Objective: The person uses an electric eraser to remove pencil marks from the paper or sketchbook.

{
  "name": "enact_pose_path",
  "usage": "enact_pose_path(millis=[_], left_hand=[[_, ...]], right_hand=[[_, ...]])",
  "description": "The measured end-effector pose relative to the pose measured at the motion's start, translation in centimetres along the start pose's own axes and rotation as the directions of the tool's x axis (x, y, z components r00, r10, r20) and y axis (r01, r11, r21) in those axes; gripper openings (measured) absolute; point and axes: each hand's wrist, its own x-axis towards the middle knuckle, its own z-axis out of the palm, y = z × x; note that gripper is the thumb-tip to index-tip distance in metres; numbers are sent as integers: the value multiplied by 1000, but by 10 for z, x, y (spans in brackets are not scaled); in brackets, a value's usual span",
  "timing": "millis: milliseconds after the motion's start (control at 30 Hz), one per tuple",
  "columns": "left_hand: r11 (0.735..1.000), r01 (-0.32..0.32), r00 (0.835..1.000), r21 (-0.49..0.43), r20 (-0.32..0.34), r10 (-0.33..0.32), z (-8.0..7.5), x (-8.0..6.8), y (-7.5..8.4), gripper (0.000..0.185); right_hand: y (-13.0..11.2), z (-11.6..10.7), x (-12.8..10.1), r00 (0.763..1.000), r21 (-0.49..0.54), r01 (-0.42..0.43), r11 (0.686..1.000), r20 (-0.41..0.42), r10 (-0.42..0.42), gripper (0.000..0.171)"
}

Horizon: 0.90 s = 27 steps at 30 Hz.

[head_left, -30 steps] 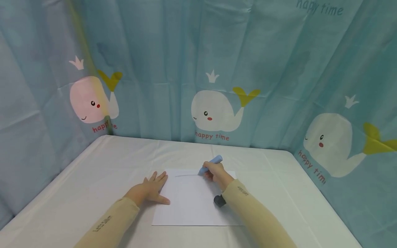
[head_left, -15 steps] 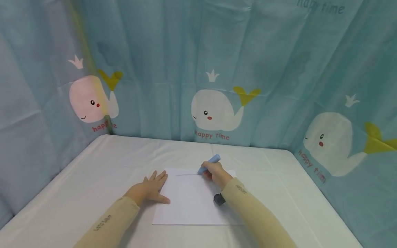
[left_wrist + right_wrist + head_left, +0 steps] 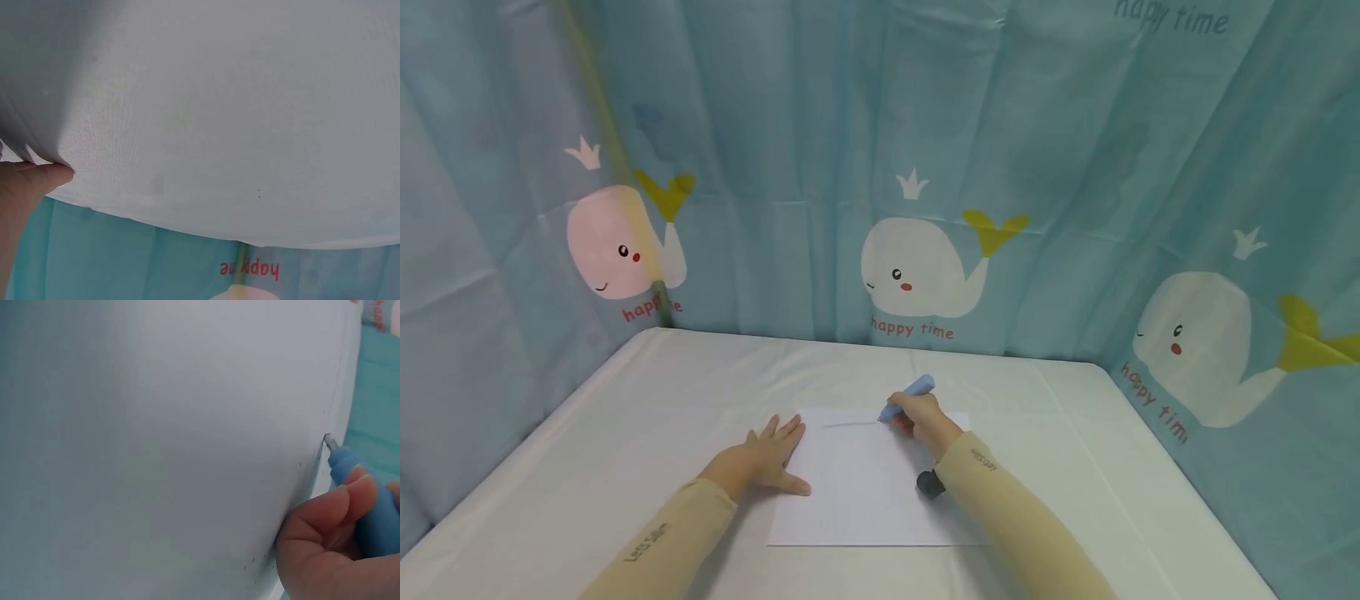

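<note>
While aslant, marker [image 3: 921, 386] in right hand [image 3: 928, 418]

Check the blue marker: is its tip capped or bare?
Bare: the right wrist view shows the blue marker with its narrow tip exposed; in the head view, it meets a thin line on the white paper.

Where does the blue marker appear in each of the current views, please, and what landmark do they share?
Head: the blue marker is below centre, slightly right, held in the right hand.
Left wrist: it is not in this picture.
Right wrist: it is at the right edge, mostly below mid-height, its tip pointing up and left.
Shared landmark: the teal curtain, behind the table in head, along the bottom in left wrist, at upper right in right wrist.
</note>
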Motion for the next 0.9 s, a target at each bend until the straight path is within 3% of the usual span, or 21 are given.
enact_pose_path(millis=[333, 700, 900], left_hand=[[1000, -8, 1000, 10, 1, 8, 2, 1, -3, 111], [1000, -10, 1000, 13, 2, 10, -1, -1, 0, 111], [1000, -5, 1000, 6, 1, 5, -2, -3, 0, 111]], right_hand=[[6, 1, 3, 1000, 57, 17, 998, -19, -16, 30], [4, 6, 3, 997, 41, 36, 999, -66, -34, 26], [2, 7, 1, 1000, -15, 24, 1000, -15, -24, 33]])
